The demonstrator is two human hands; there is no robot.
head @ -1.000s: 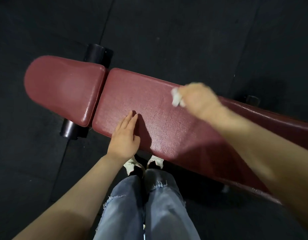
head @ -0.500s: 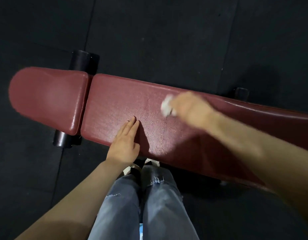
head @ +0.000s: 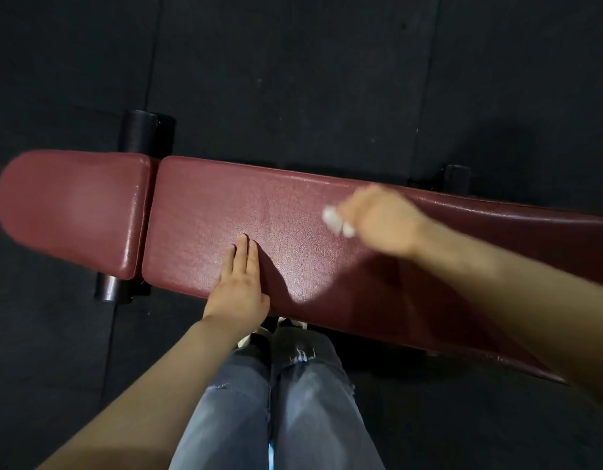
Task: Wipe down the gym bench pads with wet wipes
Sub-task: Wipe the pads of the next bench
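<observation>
A dark red gym bench runs across the view. Its long back pad (head: 225, 212) stretches from the middle out to the right, and a shorter seat pad (head: 69, 212) lies at the left past a narrow gap. My left hand (head: 239, 286) rests flat on the near edge of the long pad, fingers straight and together. My right hand (head: 381, 222), blurred, grips a crumpled white wet wipe (head: 335, 222) against the long pad's surface near its far edge.
Black rubber floor mats (head: 293, 62) surround the bench. Black frame feet stick out at the far left (head: 145, 134), near left (head: 110, 288) and far right (head: 457, 178). My legs in blue jeans (head: 276, 401) stand close against the bench's near side.
My right hand with the wipe has slid back and forth along the long pad. My left hand stayed planted on the pad. The view shifted slightly.
</observation>
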